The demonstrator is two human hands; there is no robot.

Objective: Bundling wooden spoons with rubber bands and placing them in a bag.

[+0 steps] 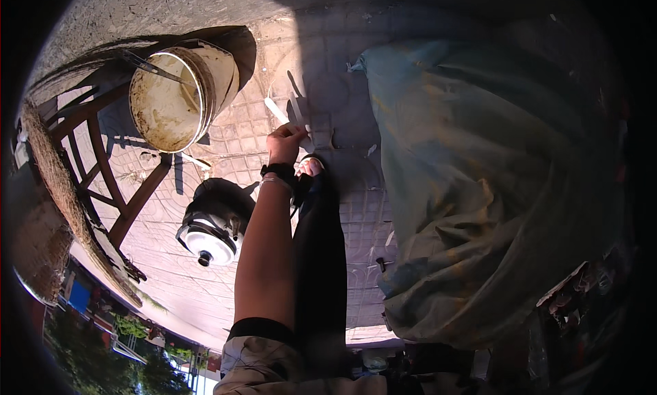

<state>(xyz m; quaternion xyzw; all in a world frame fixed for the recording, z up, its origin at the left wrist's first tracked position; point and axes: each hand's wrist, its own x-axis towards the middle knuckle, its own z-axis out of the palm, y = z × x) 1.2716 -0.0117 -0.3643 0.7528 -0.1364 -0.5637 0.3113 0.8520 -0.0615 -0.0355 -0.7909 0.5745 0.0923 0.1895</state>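
Observation:
My left hand (287, 140) reaches down to the paved ground, just ahead of a foot (311, 166). Its fingers are pinched together on a thin pale strip (296, 112), which shows on both sides of the fingertips. What the strip is made of I cannot make out. A whiter stick-like piece (276, 110) lies on the paving beside it, close to the knuckles. A dark watch and a light bracelet circle the wrist. No part of my right hand shows.
A dirty white bucket (166, 101) with a tool across its mouth lies tilted at the left, by a brown wooden frame (133, 203). A black-and-silver kettle-like pot (212, 227) stands beside my forearm. A large greenish tarp-like cover (472, 183) fills the right.

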